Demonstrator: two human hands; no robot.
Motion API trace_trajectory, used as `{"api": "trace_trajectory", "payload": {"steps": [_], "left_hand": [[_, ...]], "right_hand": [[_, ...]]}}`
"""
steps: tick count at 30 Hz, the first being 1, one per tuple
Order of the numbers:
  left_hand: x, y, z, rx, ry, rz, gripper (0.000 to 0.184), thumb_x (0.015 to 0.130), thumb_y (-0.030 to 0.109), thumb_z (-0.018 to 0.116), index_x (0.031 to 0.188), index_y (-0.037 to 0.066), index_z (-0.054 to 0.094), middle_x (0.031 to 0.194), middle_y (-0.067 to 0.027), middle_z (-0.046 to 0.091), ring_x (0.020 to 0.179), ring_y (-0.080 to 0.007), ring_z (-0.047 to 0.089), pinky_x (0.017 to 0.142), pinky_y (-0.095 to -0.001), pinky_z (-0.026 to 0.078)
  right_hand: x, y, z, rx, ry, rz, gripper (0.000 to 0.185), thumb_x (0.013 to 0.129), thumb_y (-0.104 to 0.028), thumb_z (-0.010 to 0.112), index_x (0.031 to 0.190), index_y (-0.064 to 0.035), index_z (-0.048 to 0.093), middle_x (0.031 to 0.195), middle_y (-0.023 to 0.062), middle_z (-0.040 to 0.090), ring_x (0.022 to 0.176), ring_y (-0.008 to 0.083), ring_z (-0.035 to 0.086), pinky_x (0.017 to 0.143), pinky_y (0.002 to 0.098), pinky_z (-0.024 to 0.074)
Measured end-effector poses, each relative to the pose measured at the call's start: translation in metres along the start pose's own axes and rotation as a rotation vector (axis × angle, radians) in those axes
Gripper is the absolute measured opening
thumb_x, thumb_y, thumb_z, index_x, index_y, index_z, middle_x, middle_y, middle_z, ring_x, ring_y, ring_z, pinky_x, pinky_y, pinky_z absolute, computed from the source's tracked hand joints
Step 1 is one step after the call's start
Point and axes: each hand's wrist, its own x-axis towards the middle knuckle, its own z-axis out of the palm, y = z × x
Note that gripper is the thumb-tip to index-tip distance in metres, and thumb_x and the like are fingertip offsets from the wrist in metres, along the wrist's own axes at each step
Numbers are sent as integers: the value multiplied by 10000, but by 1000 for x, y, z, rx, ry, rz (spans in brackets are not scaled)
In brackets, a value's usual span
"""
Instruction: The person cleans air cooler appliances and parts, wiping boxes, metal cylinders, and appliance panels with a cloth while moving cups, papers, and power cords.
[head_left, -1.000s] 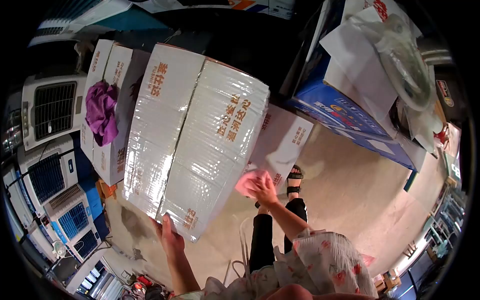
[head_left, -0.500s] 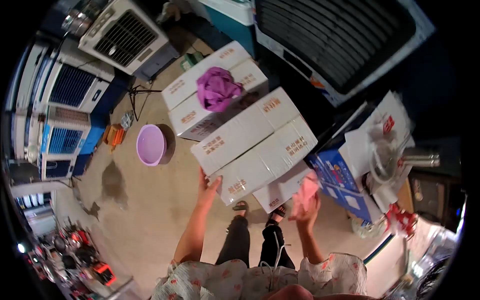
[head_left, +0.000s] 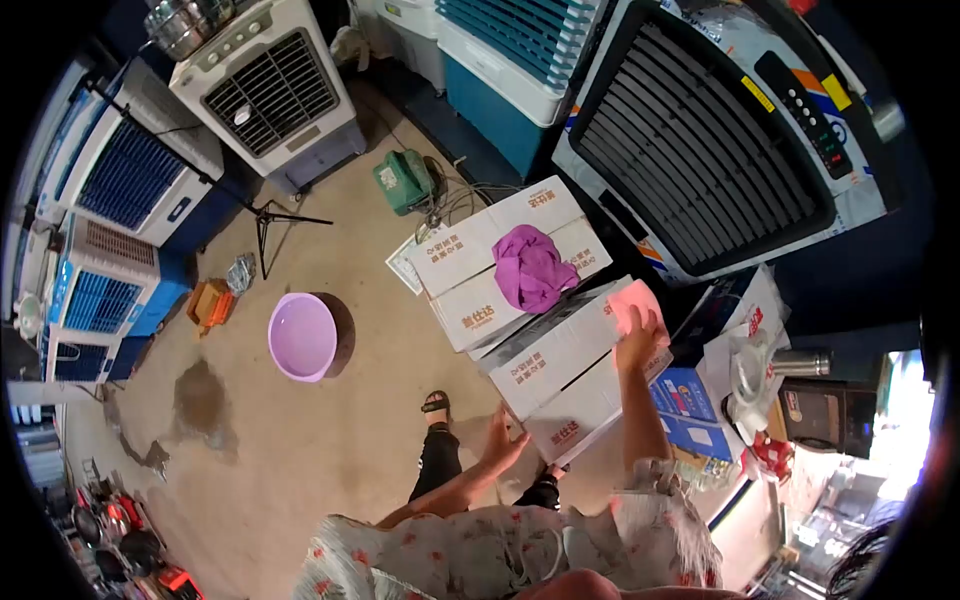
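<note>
One step under way, endpoint not readable

Obs. 1: right hand [head_left: 638, 345] has its fingers gathered on a pink cloth [head_left: 625, 298], gripping it against the far right end of the near carton [head_left: 550, 362]. The folds hide part of the hold.

Obs. 2: left hand [head_left: 500, 447] stands at the near left side of that carton, by its corner; fingers somewhat spread, thumb apart, pinching nothing visible. Contact looks likely; how much it steadies the box, cannot tell.

Position: near carton directly before the person, printed top facing up. Just beyond it, the far carton [head_left: 460, 290] bears a bunched purple cloth [head_left: 535, 268], which neither hand touches.

Status, judged: partway. Done: flaps on both cartons lie down, with a dark seam showing along the near one. The pink cloth is in use at one end of the near top. Left: not determinable; no visible mark separates cardboard the cloth has passed over from the rest. Whether the seam is sealed, cannot tell.

Surroundings: lilac basin [head_left: 302, 335] on the floor [head_left: 380, 370], well apart to the left; blue box [head_left: 690, 410] just right of the near carton.
</note>
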Motion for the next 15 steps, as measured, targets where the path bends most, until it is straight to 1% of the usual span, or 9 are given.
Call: {"api": "trace_trajectory", "payload": {"steps": [1,3,5,6,8,10,11,14,15], "left_hand": [[3,15,-21,80,-99,-53,706,758,192,662,1331,6,293,1260,-237,398,1123,-367,416,940,-449,350],[20,50,-59,231,52,153,601,775,227,636,1270,6,375,1169,-228,446,1089,-378,421,915,-457,360],[68,89,-77,303,242,439,574,744,202,640,1239,12,421,1124,-219,461,1052,-384,429,903,-456,360],[98,108,-86,287,182,511,612,718,185,652,1260,22,418,1123,-216,461,1063,-386,418,912,-461,352],[146,153,-89,392,183,609,722,682,220,703,1320,100,388,1270,-207,393,1137,-420,362,957,-481,326],[189,181,-83,543,171,680,776,634,266,748,1325,183,405,1367,-169,326,1178,-437,323,977,-489,319],[205,192,-80,661,144,667,786,608,289,767,1314,220,428,1409,-142,292,1198,-441,304,982,-489,320],[258,168,-67,836,-101,660,535,654,293,733,1138,136,568,1194,-127,512,1067,-409,430,918,-492,353],[255,168,-58,727,-114,644,483,669,272,718,1096,110,563,1142,-136,531,1018,-404,447,898,-482,370]], "right_hand": [[0,-5,11,-21,-18,36,463,722,-22,600,1165,-143,544,1270,85,430,1200,344,359,953,504,346],[-54,-15,47,191,105,-155,516,678,63,524,1152,-133,578,1207,140,484,1173,359,380,976,513,297],[-114,-61,2,233,-192,-336,514,657,41,545,1141,-126,585,1187,121,504,1189,362,373,991,508,276],[-133,-76,-22,340,-282,-406,505,645,13,572,1128,-132,590,1174,112,525,1170,340,408,972,486,304],[-172,-104,-68,564,-494,-517,491,620,-42,626,1100,-145,600,1149,94,568,1132,295,480,933,443,362],[-216,-92,-89,628,-500,-193,475,644,-25,647,1107,-118,598,1113,122,576,1100,323,494,911,415,407],[-225,-91,-110,720,-406,-155,468,720,-13,631,1172,-95,541,1045,122,600,952,285,573,787,387,480],[-280,-35,-121,1612,-543,832,527,798,38,560,1289,-73,403,940,129,612,678,181,584,567,296,507],[-285,-32,-138,1537,-394,827,542,798,58,538,1302,-75,390,932,131,611,648,170,576,548,285,504]]}}
